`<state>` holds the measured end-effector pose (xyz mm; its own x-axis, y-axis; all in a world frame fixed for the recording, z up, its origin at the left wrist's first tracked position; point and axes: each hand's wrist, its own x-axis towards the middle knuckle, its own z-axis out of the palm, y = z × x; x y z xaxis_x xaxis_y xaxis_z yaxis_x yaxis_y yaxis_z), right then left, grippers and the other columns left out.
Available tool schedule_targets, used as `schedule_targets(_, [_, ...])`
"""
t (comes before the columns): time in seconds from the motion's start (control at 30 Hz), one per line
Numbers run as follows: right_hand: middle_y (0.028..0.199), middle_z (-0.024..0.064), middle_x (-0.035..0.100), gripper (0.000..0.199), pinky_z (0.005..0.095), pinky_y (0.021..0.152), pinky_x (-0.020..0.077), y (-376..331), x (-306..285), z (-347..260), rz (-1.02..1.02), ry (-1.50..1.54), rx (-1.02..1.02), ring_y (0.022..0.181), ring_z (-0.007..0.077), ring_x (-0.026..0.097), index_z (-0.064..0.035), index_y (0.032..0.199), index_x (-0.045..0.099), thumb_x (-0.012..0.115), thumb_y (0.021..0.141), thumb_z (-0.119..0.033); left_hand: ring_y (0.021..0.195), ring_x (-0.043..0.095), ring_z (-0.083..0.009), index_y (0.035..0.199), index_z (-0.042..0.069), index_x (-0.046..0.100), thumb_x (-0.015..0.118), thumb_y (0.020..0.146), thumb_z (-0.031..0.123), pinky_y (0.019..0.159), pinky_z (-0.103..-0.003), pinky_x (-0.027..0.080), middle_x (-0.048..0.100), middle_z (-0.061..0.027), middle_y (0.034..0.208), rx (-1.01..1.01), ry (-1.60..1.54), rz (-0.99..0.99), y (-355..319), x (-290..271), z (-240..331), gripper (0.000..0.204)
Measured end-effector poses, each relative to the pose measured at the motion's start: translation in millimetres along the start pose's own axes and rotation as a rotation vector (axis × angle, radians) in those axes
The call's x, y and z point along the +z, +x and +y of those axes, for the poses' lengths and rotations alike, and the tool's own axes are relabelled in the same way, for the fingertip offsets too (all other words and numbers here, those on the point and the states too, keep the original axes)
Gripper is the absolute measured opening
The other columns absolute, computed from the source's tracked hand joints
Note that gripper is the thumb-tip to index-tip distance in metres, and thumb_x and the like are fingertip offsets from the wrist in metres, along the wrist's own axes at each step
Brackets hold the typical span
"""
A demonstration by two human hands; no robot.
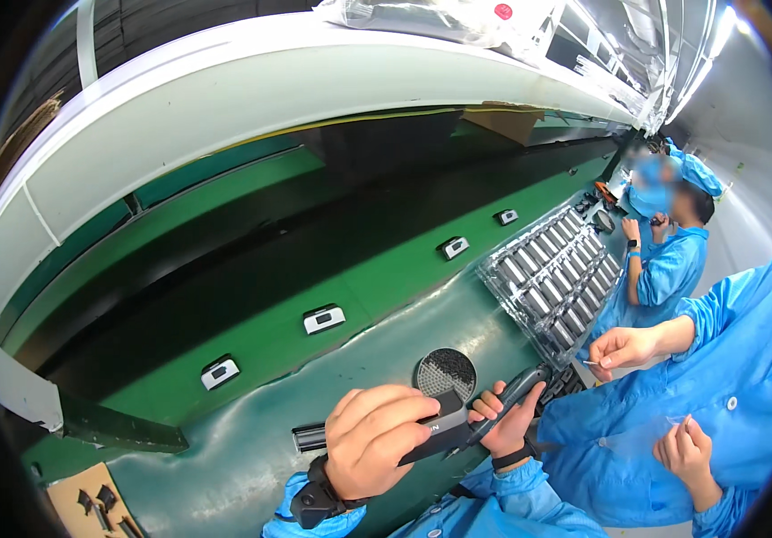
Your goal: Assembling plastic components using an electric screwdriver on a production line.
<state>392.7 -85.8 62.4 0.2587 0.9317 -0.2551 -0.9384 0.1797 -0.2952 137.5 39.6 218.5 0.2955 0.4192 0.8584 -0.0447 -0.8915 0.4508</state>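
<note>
My left hand point(375, 439) is closed around a dark, box-shaped housing point(444, 429), held above the green work surface point(251, 457). My right hand point(510, 430) grips a dark, slender electric screwdriver point(519, 390), its narrow end slanting down toward the housing. Where that tip meets the housing, if it does, I cannot make out. Just beyond both hands sits a round dish point(446, 372) with many tiny dark pieces. A black ribbed part point(309, 438) lies to the left of my left hand.
Several white-and-black units point(324, 318) are spaced along a green belt point(377, 309). A clear tray point(516, 309) of similar long parts stands at right. Beside me, a co-worker's hand point(623, 348) pinches something thin. Cardboard point(67, 498) with black pieces lies lower left, near a metal post point(22, 386).
</note>
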Motion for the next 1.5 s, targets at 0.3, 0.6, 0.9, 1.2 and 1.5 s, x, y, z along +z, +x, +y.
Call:
schedule_targets(0.3, [0.066,-0.0024,0.043,0.085,0.0330,0.066,0.0393,8,4,-7,-0.020,-0.016,-0.040,0.061,0.0123,0.044,-0.0109,0.094,0.065,0.041,0.084,-0.092,0.085,0.072,-0.0318,0.098,0.007,0.051,0.083,0.072,-0.004,0.073,-0.038,0.059,0.075,-0.0150,0.098,-0.100,-0.103,0.019,9,13,-23,0.042])
schedule_targets(0.6, [0.067,0.0004,0.044,0.088,0.0377,0.070,0.0377,28,-6,-50,-0.059,0.073,0.068,0.067,0.0175,0.044,-0.0118,0.095,0.063,0.039,0.080,-0.095,0.078,0.076,-0.0320,0.096,-0.001,0.063,0.075,0.083,0.005,0.070,-0.036,0.058,0.074,-0.0168,0.089,-0.783,0.121,-0.419,5,66,-39,0.018])
schedule_targets(0.9, [0.070,0.0016,0.044,0.089,0.0385,0.072,0.0388,27,-12,-81,-0.127,0.095,0.086,0.069,0.0184,0.044,-0.0112,0.098,0.061,0.038,0.081,-0.095,0.105,0.062,-0.0369,0.111,0.007,0.073,0.084,0.076,0.017,0.088,-0.044,0.053,0.068,-0.0147,0.110,-0.831,0.499,-0.797,-17,103,-55,0.039])
schedule_targets(1.2, [0.070,0.0002,0.044,0.089,0.0372,0.070,0.0373,22,-8,-70,-0.093,0.077,0.074,0.068,0.0172,0.043,-0.0122,0.098,0.062,0.034,0.082,-0.095,0.104,0.062,-0.0393,0.109,0.003,0.072,0.078,0.082,0.016,0.092,-0.045,0.050,0.070,-0.0166,0.109,-0.632,0.325,-0.633,-7,98,-44,0.031])
schedule_targets(1.5, [0.067,-0.0013,0.043,0.092,0.0345,0.068,0.0376,28,-9,-37,-0.031,0.069,0.042,0.064,0.0143,0.043,-0.0128,0.096,0.063,0.032,0.080,-0.098,0.089,0.069,-0.0398,0.103,-0.001,0.067,0.072,0.091,0.029,0.078,-0.048,0.056,0.069,-0.0210,0.095,-0.604,-0.046,-0.958,-64,121,-7,0.033])
